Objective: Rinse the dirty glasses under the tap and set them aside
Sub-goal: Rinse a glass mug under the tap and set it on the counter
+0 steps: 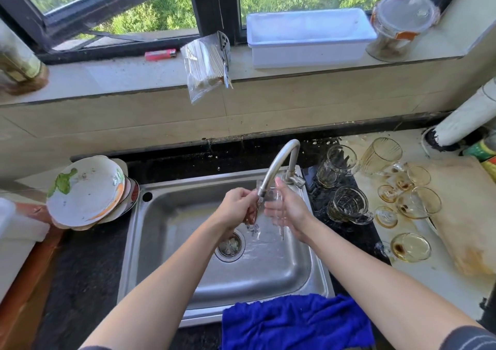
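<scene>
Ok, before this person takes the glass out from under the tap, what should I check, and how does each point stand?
1. Grip: left hand and right hand both hold the clear drinking glass: ok.
2. Glass beneath the spout of the curved steel tap, over the steel sink: ok.
3. Glass rinsed clean: cannot tell, it is blurred.
4. Place to set it down: the pale counter on the right shows a bare patch in front of the stained amber glasses: ok.
5. All glasses rinsed: the amber ones show brown residue: not ok.
</scene>
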The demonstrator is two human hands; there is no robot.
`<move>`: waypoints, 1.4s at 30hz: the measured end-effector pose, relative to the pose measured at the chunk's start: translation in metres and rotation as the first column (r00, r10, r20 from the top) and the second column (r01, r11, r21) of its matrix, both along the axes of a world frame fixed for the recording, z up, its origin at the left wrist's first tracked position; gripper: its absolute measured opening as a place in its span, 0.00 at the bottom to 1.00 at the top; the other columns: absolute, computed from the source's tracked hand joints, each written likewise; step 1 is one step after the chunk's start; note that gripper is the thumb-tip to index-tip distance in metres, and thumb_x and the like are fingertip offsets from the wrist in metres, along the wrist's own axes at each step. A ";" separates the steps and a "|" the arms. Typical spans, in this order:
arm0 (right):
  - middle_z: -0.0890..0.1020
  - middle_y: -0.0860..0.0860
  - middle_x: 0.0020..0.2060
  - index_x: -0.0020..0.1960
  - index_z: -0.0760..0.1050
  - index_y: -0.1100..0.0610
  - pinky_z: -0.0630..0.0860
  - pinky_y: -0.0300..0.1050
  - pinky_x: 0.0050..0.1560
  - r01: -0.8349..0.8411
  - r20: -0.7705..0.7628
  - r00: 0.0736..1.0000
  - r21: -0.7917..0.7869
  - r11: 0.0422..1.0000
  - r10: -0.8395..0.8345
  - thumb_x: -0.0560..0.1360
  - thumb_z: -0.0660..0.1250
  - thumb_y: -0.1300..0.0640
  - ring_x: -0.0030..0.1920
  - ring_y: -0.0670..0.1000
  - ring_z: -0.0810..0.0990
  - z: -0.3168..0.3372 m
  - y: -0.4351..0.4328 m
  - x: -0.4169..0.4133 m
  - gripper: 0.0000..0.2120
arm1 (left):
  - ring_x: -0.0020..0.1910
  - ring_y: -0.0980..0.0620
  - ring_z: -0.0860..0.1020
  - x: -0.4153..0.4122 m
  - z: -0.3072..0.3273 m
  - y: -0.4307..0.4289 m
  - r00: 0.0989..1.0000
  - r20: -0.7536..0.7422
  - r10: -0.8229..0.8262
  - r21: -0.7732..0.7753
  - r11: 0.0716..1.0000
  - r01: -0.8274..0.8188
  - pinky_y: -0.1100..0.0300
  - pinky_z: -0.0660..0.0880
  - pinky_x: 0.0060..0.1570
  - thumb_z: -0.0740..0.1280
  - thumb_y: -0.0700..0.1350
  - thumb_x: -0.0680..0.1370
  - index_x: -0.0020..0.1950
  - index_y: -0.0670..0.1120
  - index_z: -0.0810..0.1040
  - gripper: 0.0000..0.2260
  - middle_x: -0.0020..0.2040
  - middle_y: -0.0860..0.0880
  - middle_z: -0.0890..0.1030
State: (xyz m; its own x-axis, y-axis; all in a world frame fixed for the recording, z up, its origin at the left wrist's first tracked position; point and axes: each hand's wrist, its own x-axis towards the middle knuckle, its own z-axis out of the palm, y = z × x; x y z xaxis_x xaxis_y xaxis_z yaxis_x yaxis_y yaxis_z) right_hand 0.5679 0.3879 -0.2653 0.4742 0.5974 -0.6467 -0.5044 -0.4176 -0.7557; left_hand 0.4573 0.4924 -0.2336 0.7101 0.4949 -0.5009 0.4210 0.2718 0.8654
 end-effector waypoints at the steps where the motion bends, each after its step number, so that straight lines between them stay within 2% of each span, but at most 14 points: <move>1: 0.81 0.54 0.39 0.59 0.77 0.49 0.68 0.43 0.34 -0.013 0.007 1.000 0.006 1.000 0.013 0.74 0.60 0.31 0.38 0.51 0.79 0.000 0.002 0.001 0.26 | 0.25 0.51 0.68 -0.004 0.001 0.002 0.999 -0.015 -0.052 -0.035 0.998 0.052 0.58 0.68 0.28 0.59 0.42 0.83 0.40 0.41 0.70 0.12 0.26 0.49 0.68; 5: 0.83 0.54 0.45 0.59 0.79 0.53 0.71 0.45 0.38 -0.142 0.034 0.989 -0.090 0.986 0.146 0.67 0.64 0.35 0.43 0.53 0.81 0.003 0.009 0.005 0.28 | 0.35 0.48 0.72 -0.019 -0.004 -0.001 0.972 -0.070 -0.222 0.057 0.972 0.226 0.57 0.68 0.37 0.59 0.43 0.83 0.41 0.43 0.70 0.11 0.34 0.47 0.76; 8: 0.84 0.52 0.49 0.54 0.81 0.52 0.79 0.54 0.51 -0.065 0.030 0.997 -0.156 0.986 0.070 0.73 0.64 0.42 0.50 0.56 0.83 0.003 0.015 0.011 0.18 | 0.36 0.51 0.70 -0.028 -0.011 -0.006 0.941 -0.139 -0.308 0.207 0.921 0.331 0.60 0.66 0.36 0.60 0.45 0.82 0.41 0.46 0.72 0.10 0.40 0.48 0.80; 12: 0.83 0.44 0.47 0.49 0.76 0.48 0.78 0.45 0.51 -0.179 0.424 0.880 -0.121 0.976 0.214 0.72 0.69 0.43 0.50 0.48 0.82 -0.004 0.019 -0.007 0.11 | 0.39 0.50 0.73 -0.035 -0.014 -0.007 0.946 -0.178 -0.270 0.267 0.912 0.310 0.55 0.70 0.41 0.61 0.45 0.82 0.41 0.47 0.71 0.09 0.41 0.49 0.80; 14: 0.83 0.47 0.45 0.50 0.76 0.49 0.79 0.42 0.42 -0.193 0.347 0.916 -0.056 0.980 0.200 0.74 0.70 0.46 0.45 0.47 0.81 -0.002 0.018 -0.010 0.09 | 0.40 0.50 0.74 -0.039 -0.016 -0.004 0.952 -0.181 -0.248 0.278 0.915 0.292 0.51 0.72 0.44 0.61 0.45 0.81 0.41 0.47 0.71 0.09 0.40 0.49 0.81; 16: 0.82 0.51 0.49 0.53 0.77 0.52 0.82 0.47 0.40 -0.098 0.235 0.964 -0.110 0.989 0.122 0.77 0.65 0.44 0.46 0.52 0.82 -0.001 0.016 -0.006 0.12 | 0.38 0.50 0.72 -0.043 -0.017 -0.002 0.957 -0.177 -0.232 0.296 0.914 0.276 0.52 0.70 0.41 0.62 0.46 0.81 0.40 0.47 0.71 0.10 0.40 0.47 0.81; 19: 0.80 0.52 0.48 0.54 0.76 0.51 0.84 0.53 0.38 -0.118 0.340 0.922 -0.209 0.971 0.185 0.79 0.59 0.40 0.46 0.52 0.81 0.003 0.015 -0.008 0.16 | 0.36 0.48 0.72 -0.045 -0.015 -0.004 0.951 -0.191 -0.243 0.374 0.878 0.299 0.57 0.69 0.38 0.62 0.45 0.81 0.41 0.47 0.71 0.09 0.39 0.47 0.80; 21: 0.79 0.48 0.47 0.57 0.73 0.50 0.83 0.50 0.35 -0.217 0.377 0.880 -0.223 0.950 0.290 0.76 0.63 0.37 0.47 0.50 0.80 0.009 0.013 -0.015 0.19 | 0.42 0.46 0.75 -0.044 -0.018 -0.006 0.930 -0.244 -0.274 0.492 0.792 0.362 0.55 0.69 0.43 0.62 0.45 0.81 0.41 0.47 0.69 0.09 0.42 0.45 0.79; 24: 0.81 0.51 0.49 0.56 0.73 0.54 0.82 0.46 0.34 -0.239 0.181 0.942 -0.232 0.943 0.283 0.71 0.71 0.39 0.44 0.54 0.84 0.018 0.015 -0.009 0.23 | 0.46 0.45 0.72 -0.043 -0.021 -0.010 0.895 -0.332 -0.298 0.657 0.608 0.446 0.51 0.67 0.45 0.63 0.46 0.80 0.43 0.46 0.69 0.08 0.40 0.48 0.74; 27: 0.82 0.58 0.49 0.53 0.74 0.57 0.83 0.52 0.43 -0.215 0.144 0.956 -0.242 0.946 0.254 0.69 0.75 0.46 0.43 0.56 0.83 0.013 0.013 -0.003 0.21 | 0.46 0.48 0.74 -0.042 -0.022 -0.009 0.911 -0.282 -0.301 0.682 0.606 0.411 0.54 0.69 0.47 0.67 0.47 0.78 0.43 0.45 0.75 0.07 0.41 0.50 0.77; 31: 0.79 0.48 0.44 0.56 0.74 0.53 0.77 0.46 0.38 -0.239 0.385 0.862 -0.267 0.934 0.330 0.68 0.76 0.46 0.42 0.51 0.79 0.015 0.003 0.007 0.22 | 0.43 0.51 0.76 -0.036 -0.022 0.006 0.982 -0.156 0.109 0.477 0.879 -0.022 0.59 0.70 0.43 0.66 0.50 0.78 0.42 0.48 0.77 0.08 0.42 0.49 0.79; 34: 0.79 0.44 0.49 0.58 0.74 0.48 0.77 0.46 0.51 -0.387 0.484 0.728 -0.294 0.874 0.486 0.65 0.77 0.47 0.50 0.47 0.78 0.021 -0.005 0.020 0.25 | 0.51 0.45 0.77 -0.032 -0.028 0.021 0.923 -0.321 0.214 0.008 0.975 -0.223 0.52 0.74 0.47 0.59 0.56 0.81 0.54 0.47 0.75 0.15 0.51 0.45 0.78; 37: 0.76 0.42 0.57 0.62 0.70 0.47 0.74 0.47 0.62 -0.480 0.510 0.670 -0.258 0.839 0.540 0.63 0.78 0.49 0.58 0.45 0.76 0.025 -0.007 0.015 0.31 | 0.55 0.34 0.76 -0.022 -0.035 0.012 0.925 -0.326 0.195 -0.439 0.835 -0.331 0.43 0.78 0.43 0.58 0.59 0.80 0.56 0.43 0.72 0.19 0.55 0.38 0.75; 42: 0.74 0.43 0.58 0.68 0.67 0.47 0.70 0.42 0.60 -0.247 0.577 0.769 -0.130 0.960 0.276 0.66 0.78 0.51 0.60 0.46 0.74 0.016 -0.011 -0.006 0.34 | 0.50 0.36 0.74 -0.011 -0.050 -0.004 0.899 -0.261 0.352 -0.490 0.754 -0.438 0.44 0.76 0.42 0.61 0.53 0.81 0.48 0.43 0.71 0.13 0.52 0.38 0.73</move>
State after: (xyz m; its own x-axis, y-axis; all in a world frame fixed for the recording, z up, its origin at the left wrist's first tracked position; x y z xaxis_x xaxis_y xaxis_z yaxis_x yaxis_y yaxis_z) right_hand 0.5621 0.3772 -0.2492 0.5982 0.7322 -0.3257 0.1616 -0.5083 -0.8459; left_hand 0.4466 0.4880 -0.2839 0.4094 0.3447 -0.8448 0.2808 0.8334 0.4761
